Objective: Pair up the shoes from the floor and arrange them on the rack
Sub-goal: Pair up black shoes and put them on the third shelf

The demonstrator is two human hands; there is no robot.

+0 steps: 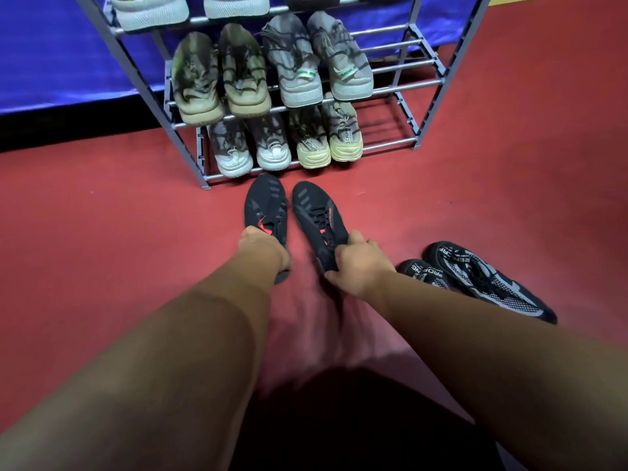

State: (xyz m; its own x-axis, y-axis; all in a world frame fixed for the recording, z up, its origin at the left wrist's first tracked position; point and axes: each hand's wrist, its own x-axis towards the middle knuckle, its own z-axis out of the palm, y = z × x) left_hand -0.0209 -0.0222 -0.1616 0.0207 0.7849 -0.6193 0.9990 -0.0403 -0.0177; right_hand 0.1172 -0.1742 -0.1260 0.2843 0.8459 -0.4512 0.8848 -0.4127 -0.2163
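Note:
Two black shoes with red marks lie side by side on the red floor, toes toward the rack. My left hand (263, 248) grips the heel end of the left black shoe (266, 207). My right hand (356, 266) grips the heel end of the right black shoe (316, 215). The grey metal shoe rack (421, 83) stands just beyond them. Its lower shelves hold pairs of grey and cream shoes on the left, with bare bars on the right.
A pair of black-and-white knit shoes (486, 277) lies on the floor to the right of my right arm. A blue cloth (51, 62) hangs behind the rack at the left. The red floor (102, 215) spreads around.

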